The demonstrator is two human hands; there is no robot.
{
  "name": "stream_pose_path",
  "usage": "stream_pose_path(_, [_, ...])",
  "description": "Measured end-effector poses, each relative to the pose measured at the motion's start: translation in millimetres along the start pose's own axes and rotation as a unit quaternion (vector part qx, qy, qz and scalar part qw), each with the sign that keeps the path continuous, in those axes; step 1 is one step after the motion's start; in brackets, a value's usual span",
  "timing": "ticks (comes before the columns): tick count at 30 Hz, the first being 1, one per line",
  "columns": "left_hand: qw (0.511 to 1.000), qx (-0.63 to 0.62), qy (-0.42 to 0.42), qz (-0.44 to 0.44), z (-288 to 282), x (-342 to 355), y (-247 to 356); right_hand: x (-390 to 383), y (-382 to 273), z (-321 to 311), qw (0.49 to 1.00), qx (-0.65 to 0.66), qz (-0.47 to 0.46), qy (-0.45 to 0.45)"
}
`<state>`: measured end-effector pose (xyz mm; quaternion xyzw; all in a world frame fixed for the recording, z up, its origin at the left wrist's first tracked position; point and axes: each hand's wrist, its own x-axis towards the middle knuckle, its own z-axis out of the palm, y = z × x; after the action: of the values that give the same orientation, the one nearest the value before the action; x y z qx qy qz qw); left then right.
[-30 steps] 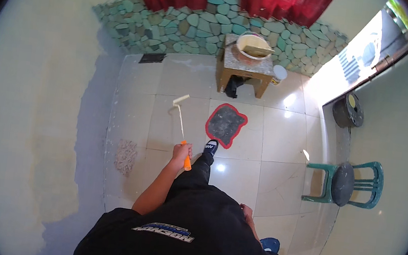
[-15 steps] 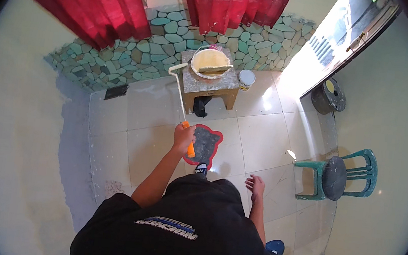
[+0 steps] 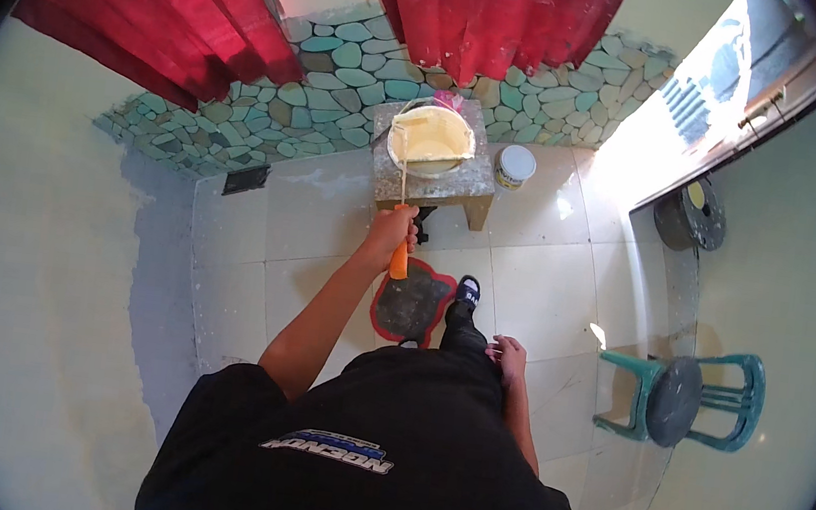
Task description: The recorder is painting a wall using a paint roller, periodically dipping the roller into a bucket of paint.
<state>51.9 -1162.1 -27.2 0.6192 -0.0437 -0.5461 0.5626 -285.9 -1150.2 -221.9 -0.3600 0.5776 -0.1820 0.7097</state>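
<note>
Gripping the orange handle of a paint roller (image 3: pixel 401 207), the left hand (image 3: pixel 391 234) shows in the head view just above the centre of the frame, its fingers wrapped closely round it. The roller's thin rod runs upward from the hand, and its pale head lies over the left part of a bucket (image 3: pixel 457 132); whether it touches paint, I cannot tell. The bucket stands on a speckled table (image 3: pixel 478 178) at upper centre, with a white tub (image 3: pixel 516 166) on the floor just to its right. The right hand (image 3: pixel 509 356), right of centre, hangs near the thigh, loosely half-open, with nothing visible in it. A red-edged grey mat (image 3: pixel 410 303) lies below the table, and a green chair (image 3: pixel 735 403) stands at far right.
</note>
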Motion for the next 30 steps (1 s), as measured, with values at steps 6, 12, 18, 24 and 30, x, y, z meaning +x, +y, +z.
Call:
stream_pose_path(6, [0.993, -0.088, -0.013, -0.08, 32, 51, 34, 75, -75, -22, 0.996, -0.035, 0.077, 0.003])
stream_pose_path(12, [0.977, -0.151, -0.045, -0.141, 51, 118, 50, 131, -100, -44, 0.994, -0.041, 0.095, -0.039])
stream_pose_path(18, [0.967, -0.179, -0.023, -0.18, 60, 162, 65, 156, -111, -54, 0.989, -0.059, 0.129, -0.046])
stream_pose_path(24, [0.948, -0.227, -0.029, -0.22, 43, 205, 68, 172, -117, -56, 0.991, -0.025, 0.122, -0.041])
stream_pose_path(30, [0.938, -0.222, -0.028, -0.266, 39, 227, 80, 198, -131, -45, 0.99, 0.044, 0.129, -0.025])
